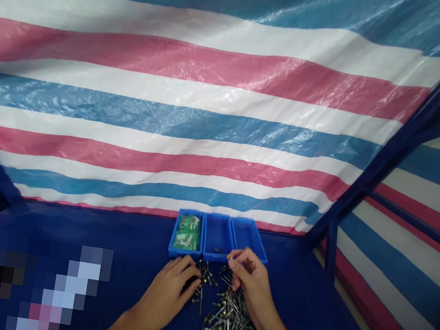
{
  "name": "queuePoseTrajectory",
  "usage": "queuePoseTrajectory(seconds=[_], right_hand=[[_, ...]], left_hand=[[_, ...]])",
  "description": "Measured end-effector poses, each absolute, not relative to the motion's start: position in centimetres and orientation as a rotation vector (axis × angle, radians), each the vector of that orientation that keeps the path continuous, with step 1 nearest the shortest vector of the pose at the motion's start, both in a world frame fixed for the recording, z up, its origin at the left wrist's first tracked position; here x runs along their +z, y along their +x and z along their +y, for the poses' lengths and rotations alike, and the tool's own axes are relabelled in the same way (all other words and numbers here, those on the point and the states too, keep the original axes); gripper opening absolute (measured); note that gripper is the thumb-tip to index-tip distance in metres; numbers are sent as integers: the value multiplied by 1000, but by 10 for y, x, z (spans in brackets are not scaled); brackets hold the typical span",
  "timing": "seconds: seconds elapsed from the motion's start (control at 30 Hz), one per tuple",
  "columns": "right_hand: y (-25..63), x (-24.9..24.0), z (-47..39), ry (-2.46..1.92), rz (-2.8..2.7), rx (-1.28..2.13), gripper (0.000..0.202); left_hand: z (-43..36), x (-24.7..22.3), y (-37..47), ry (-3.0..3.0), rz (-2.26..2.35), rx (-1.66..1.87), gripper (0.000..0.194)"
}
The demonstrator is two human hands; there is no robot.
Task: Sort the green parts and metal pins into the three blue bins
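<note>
My right hand [250, 280] is raised at the front edge of the middle blue bin [219, 228], thumb and forefinger pinched together. Whatever lies in that pinch is too small to make out. Below it spreads a heap of thin metal pins with brass-coloured ends [227, 320]. My left hand [172, 287] rests on the table, fingers bent and a gap between thumb and forefinger. Its fingertips reach a smaller scatter of the same brass-ended pieces [207, 276]. A few small dark pieces [219, 251] lie at the near end of the middle bin.
The left blue bin [172, 235] holds green packets with white pieces [188, 232]. A right blue bin [247, 232] adjoins the middle one. Dark blue frame posts [387, 151] and a striped tarp [178, 59] enclose the blue table [111, 231]. A pixelated patch covers the lower left.
</note>
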State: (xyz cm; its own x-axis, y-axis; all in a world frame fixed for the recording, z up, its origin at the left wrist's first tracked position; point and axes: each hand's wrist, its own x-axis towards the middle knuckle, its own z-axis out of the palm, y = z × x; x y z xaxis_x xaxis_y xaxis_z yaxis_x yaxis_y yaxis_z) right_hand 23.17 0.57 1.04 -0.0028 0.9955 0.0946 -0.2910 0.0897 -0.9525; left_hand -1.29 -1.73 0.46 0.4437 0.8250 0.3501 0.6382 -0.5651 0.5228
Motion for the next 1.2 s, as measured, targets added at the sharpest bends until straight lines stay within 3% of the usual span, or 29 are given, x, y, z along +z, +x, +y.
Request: queuePoseTrajectory(seconds=[0.87, 1.2], right_hand=[[230, 11, 6, -977, -1066, 1160, 35], [232, 18, 4, -1115, -1138, 1083, 43]], left_hand=[[-18, 4, -14, 2375, 1264, 805, 13], [-19, 5, -13, 2371, 1261, 781, 13]])
